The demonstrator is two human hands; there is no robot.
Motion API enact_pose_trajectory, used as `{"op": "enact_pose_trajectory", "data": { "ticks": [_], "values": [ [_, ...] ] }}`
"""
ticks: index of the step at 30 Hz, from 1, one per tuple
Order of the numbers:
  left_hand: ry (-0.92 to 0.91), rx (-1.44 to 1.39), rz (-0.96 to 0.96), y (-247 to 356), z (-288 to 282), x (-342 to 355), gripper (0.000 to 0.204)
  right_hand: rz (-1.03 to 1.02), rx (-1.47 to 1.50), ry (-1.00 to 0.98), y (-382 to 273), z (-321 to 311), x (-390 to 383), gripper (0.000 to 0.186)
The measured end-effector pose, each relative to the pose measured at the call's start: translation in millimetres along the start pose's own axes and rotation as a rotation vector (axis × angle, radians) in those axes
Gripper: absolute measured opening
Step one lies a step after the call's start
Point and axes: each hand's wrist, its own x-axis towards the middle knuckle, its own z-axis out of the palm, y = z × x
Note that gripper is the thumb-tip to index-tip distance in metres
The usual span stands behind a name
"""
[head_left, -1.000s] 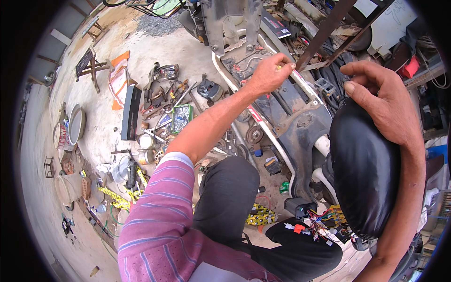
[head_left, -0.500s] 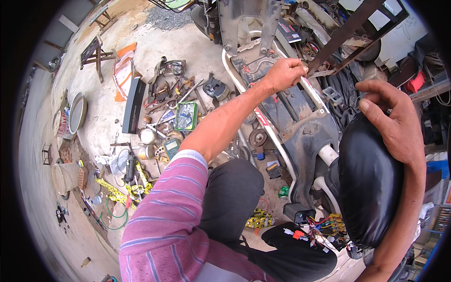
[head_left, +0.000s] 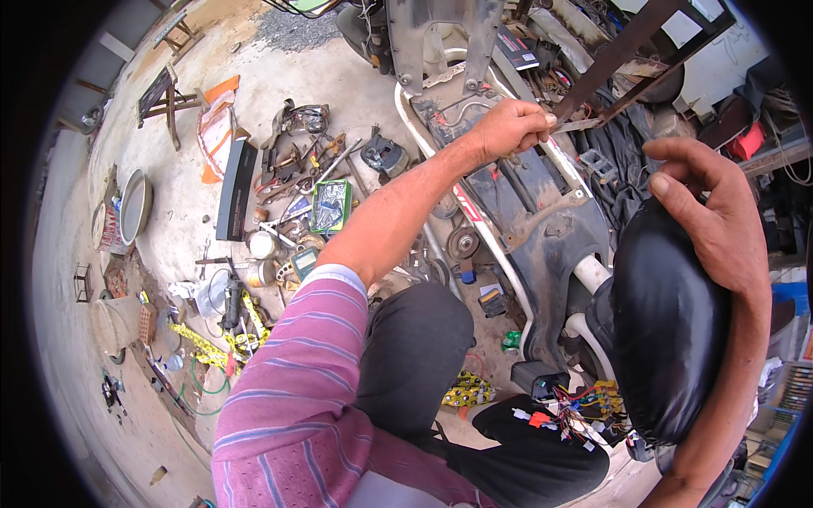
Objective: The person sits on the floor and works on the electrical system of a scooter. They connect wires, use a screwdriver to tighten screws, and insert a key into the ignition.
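The seat (head_left: pixel 665 339) lies right of the frame (head_left: pixel 550 245).

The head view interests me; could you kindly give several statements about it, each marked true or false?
The right grip is nearer the seat than the left grip is: true.
The left grip is spread wide: false; it is curled closed.
The frame is partly white: true.
The black box is on the frame: false; the black box is on the floor.
The wires are right of the seat: false; the wires are left of it.
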Motion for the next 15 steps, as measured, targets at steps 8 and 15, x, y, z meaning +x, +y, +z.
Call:
{"op": "enact_pose_trajectory", "data": {
  "ticks": [8,15],
  "values": [
    [0.633,0.272,0.347,-16.2,24.1,-1.0,0.031,-0.014,-0.013,-0.009,0.7,-2.5,0.2,0.032],
    [0.209,0.036,0.114,-5.8,5.7,5.7,0.04,-0.051,-0.014,0.011,5.5,1.1,0.3,0.034]
  ]
}}
